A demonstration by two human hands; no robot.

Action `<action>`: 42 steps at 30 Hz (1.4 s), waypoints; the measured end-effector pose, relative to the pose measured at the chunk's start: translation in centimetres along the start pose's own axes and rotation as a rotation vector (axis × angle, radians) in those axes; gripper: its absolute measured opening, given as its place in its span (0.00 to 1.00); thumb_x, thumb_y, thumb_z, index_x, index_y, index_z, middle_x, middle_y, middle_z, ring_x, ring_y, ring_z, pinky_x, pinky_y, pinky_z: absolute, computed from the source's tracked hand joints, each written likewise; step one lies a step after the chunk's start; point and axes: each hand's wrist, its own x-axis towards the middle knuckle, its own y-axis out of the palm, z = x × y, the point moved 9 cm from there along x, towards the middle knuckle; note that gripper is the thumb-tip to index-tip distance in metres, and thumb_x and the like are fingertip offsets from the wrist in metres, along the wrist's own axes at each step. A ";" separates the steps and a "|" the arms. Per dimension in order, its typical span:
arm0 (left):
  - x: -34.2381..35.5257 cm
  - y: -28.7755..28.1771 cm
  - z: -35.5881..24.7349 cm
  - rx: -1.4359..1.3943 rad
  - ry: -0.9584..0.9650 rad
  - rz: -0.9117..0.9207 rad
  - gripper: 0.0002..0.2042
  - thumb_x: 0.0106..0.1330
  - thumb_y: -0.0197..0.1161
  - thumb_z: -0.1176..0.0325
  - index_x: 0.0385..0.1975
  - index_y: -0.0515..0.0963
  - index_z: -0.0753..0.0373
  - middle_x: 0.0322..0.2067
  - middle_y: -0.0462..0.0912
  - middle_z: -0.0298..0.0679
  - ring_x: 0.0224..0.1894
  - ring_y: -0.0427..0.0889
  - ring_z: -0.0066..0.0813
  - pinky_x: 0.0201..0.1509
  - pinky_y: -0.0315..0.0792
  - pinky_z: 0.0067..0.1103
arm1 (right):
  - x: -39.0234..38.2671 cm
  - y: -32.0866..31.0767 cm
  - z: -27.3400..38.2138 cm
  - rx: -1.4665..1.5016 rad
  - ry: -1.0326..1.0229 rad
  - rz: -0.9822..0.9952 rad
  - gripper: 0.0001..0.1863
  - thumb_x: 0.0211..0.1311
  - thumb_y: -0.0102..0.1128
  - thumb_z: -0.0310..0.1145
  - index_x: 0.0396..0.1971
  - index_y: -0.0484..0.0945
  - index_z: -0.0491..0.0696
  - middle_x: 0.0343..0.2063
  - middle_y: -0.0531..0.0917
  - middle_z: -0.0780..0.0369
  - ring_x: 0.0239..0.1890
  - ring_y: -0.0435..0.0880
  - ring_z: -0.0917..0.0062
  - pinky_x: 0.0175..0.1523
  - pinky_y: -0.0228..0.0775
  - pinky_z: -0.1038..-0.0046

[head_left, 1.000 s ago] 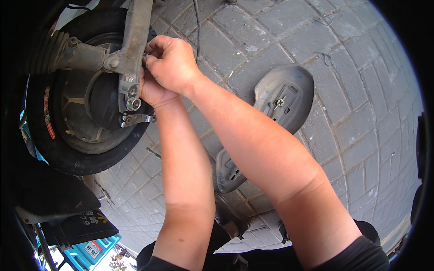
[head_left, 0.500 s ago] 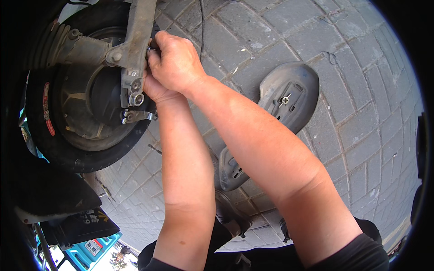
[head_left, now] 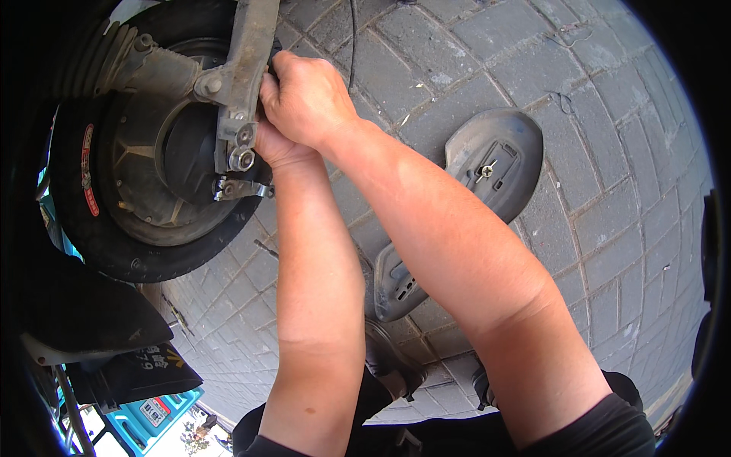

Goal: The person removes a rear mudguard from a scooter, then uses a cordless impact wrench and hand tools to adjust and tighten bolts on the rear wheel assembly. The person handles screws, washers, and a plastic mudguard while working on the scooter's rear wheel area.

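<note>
Both my hands are together at the side of a dusty metal swing arm (head_left: pixel 250 57), beside a scooter wheel with a black tyre (head_left: pixel 145 263). My right hand (head_left: pixel 308 97) is on top, its fingers curled against the arm's outer edge. My left hand (head_left: pixel 278 145) lies below it, mostly covered by the right hand and the arm, so its fingers cannot be made out. What the right fingers close on is hidden. Below the hands are an axle nut (head_left: pixel 242 159) on the arm's end and a shiny metal lever (head_left: pixel 244 190).
A dark plastic cover (head_left: pixel 518 171) lies hollow side up on the grey paving bricks (head_left: pixel 609 259), partly behind my right forearm. A black cable (head_left: pixel 354 46) hangs beyond my hands. Lower left are a black mudguard flap (head_left: pixel 129 377) and a turquoise box (head_left: pixel 156 415).
The wheel and swing arm sit slightly farther right in view. My right hand has shifted a little with them, its fingers still curled at the arm's edge.
</note>
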 end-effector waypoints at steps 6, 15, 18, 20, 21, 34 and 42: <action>0.2 0.8 -0.3 0.010 0.055 0.017 0.14 0.69 0.56 0.57 0.45 0.79 0.59 0.45 0.82 0.36 0.49 0.78 0.29 0.59 0.70 0.29 | 0.6 1.0 -0.3 -0.125 0.036 0.258 0.17 0.58 0.54 0.39 0.40 0.81 0.42 0.39 0.85 0.47 0.45 0.83 0.53 0.51 0.75 0.57; -0.2 0.4 -0.8 0.070 0.119 -0.137 0.17 0.60 0.60 0.59 0.46 0.79 0.60 0.45 0.83 0.37 0.50 0.79 0.34 0.61 0.70 0.33 | 0.2 0.5 -0.9 -0.214 0.036 0.395 0.17 0.55 0.57 0.33 0.44 0.79 0.43 0.39 0.85 0.49 0.46 0.83 0.54 0.51 0.75 0.59; 0.2 0.4 -0.4 0.007 0.089 -0.111 0.17 0.57 0.61 0.60 0.44 0.79 0.60 0.42 0.83 0.39 0.47 0.79 0.34 0.60 0.71 0.32 | -0.1 0.4 -0.4 -0.165 0.016 0.388 0.17 0.54 0.57 0.31 0.44 0.79 0.44 0.38 0.85 0.49 0.46 0.83 0.55 0.50 0.75 0.60; 0.1 -0.4 -0.8 0.038 0.120 -0.189 0.17 0.56 0.62 0.60 0.43 0.79 0.61 0.41 0.83 0.39 0.46 0.79 0.34 0.59 0.71 0.32 | -0.5 0.8 -0.8 -0.294 0.044 0.459 0.17 0.53 0.58 0.30 0.45 0.79 0.45 0.39 0.85 0.50 0.46 0.83 0.56 0.51 0.75 0.60; -0.1 -1.4 -0.9 0.040 0.133 -0.302 0.17 0.56 0.62 0.60 0.43 0.79 0.61 0.41 0.83 0.39 0.46 0.79 0.34 0.59 0.71 0.32 | -0.3 0.2 -0.1 -0.204 -0.001 0.393 0.18 0.53 0.58 0.30 0.46 0.79 0.45 0.39 0.85 0.50 0.46 0.83 0.56 0.51 0.75 0.60; -2.3 -1.1 0.7 0.029 0.017 -0.314 0.15 0.66 0.61 0.60 0.49 0.73 0.58 0.47 0.79 0.38 0.48 0.77 0.38 0.59 0.70 0.34 | -2.8 -1.3 -1.8 -0.096 0.073 0.313 0.22 0.53 0.58 0.32 0.49 0.78 0.41 0.42 0.85 0.50 0.49 0.83 0.56 0.55 0.74 0.61; -17.4 -6.6 -0.5 0.308 -0.149 -0.861 0.14 0.63 0.64 0.64 0.45 0.74 0.62 0.39 0.79 0.39 0.38 0.77 0.32 0.41 0.73 0.31 | -6.6 -2.8 -3.4 -0.073 0.205 0.310 0.18 0.56 0.59 0.31 0.46 0.81 0.39 0.36 0.86 0.47 0.45 0.86 0.57 0.53 0.76 0.64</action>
